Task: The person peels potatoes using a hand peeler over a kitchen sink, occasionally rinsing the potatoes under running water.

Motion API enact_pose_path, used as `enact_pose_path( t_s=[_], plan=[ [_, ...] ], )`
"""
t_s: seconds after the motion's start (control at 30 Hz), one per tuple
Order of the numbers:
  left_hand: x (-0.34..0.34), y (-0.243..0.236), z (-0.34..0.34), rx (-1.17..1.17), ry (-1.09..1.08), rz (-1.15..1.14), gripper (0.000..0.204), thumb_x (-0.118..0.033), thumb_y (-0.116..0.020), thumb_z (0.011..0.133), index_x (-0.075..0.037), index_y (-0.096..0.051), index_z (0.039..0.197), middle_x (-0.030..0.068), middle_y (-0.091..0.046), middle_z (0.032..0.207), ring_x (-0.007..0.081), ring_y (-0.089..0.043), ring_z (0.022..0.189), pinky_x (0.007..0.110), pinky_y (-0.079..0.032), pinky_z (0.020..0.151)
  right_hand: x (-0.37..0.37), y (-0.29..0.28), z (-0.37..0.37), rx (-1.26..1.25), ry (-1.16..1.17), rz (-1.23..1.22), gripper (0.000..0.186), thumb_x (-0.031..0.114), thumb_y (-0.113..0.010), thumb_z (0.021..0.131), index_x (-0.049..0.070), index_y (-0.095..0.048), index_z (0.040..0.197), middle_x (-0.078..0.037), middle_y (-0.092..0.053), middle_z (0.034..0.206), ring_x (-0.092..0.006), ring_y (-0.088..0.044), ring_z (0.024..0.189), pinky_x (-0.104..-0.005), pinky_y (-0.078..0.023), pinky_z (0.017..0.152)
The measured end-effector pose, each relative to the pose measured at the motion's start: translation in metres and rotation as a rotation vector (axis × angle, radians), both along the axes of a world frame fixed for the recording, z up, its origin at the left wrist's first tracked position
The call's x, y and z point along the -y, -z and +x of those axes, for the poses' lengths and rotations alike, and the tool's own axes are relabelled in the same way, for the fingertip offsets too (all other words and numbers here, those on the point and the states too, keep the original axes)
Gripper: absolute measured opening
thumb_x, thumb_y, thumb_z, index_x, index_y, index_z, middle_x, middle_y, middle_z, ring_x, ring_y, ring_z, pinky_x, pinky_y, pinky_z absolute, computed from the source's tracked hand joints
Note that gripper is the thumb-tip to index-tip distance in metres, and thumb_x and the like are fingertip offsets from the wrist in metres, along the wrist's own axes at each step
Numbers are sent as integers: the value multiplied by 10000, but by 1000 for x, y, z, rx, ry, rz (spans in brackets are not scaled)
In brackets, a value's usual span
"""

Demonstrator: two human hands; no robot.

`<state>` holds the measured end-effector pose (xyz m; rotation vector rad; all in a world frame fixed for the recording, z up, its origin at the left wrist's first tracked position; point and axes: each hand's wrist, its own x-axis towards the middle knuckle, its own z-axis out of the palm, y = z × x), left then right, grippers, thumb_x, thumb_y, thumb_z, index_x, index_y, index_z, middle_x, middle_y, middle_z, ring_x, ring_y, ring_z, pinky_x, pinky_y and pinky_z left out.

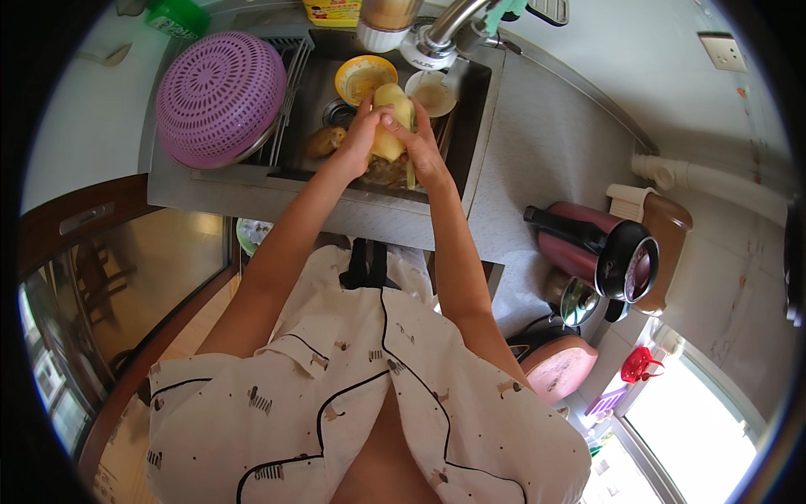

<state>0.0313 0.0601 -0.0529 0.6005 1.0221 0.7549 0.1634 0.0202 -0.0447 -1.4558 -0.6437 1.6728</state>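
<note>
Over the sink [480,126], a large peeled potato [390,101] is held upright between my two hands. My left hand [363,134] wraps its left side, and my right hand [424,147] closes on its right side. A slim pale-green handle [410,175] sticks out below my right hand; the rest of that tool is hidden. Under the hands, peelings [384,175] lie at the sink bottom. An unpeeled brown potato [323,142] rests left of my left wrist. Behind the hands are a yellow-rimmed bowl [359,72] and a white bowl [437,94].
A purple perforated basket [220,97] sits upside down on the rack at left. The tap [449,29] with its filter overhangs the sink's back edge. On the right counter stand a maroon kettle [579,244] and a pink pan [561,368].
</note>
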Motion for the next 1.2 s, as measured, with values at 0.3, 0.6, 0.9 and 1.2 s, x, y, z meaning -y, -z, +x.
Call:
enact_pose_path(
  t_s=[0.3,0.6,0.9,1.2],
  plan=[
    [18,-9,-83,-122,191,-96,596,-391,-530,975,-150,-401,1505,43,-546,1368,221,-544,1207,359,-439,978,11,51,-34,-370,220,-67,663,312,-780,786,119,-480,1345,-59,-616,1193,-203,-612,1070,-367,-515,844],
    [7,74,-219,208,-680,-357,857,-146,-698,867,37,-143,1494,261,-344,1404,357,-472,1270,504,-391,1101,3,46,-80,-455,227,-153,480,428,-747,812,154,-588,1173,-22,-670,975,-162,-642,841,-322,-473,613],
    [-22,59,-226,233,-855,-549,852,-145,-688,829,-22,-184,1504,198,-245,1481,350,-321,1373,543,-183,1182,3,42,-111,-465,136,-88,461,437,-699,866,123,-579,1184,-41,-681,987,-168,-639,789,-320,-458,567],
    [-26,80,-241,191,-960,-271,517,-82,-646,790,-118,-514,1288,39,-566,1160,166,-541,1065,451,-372,1059,7,29,-125,-446,169,-83,426,427,-668,888,120,-582,1172,-38,-685,960,-165,-636,737,-313,-438,537]
  ],
)
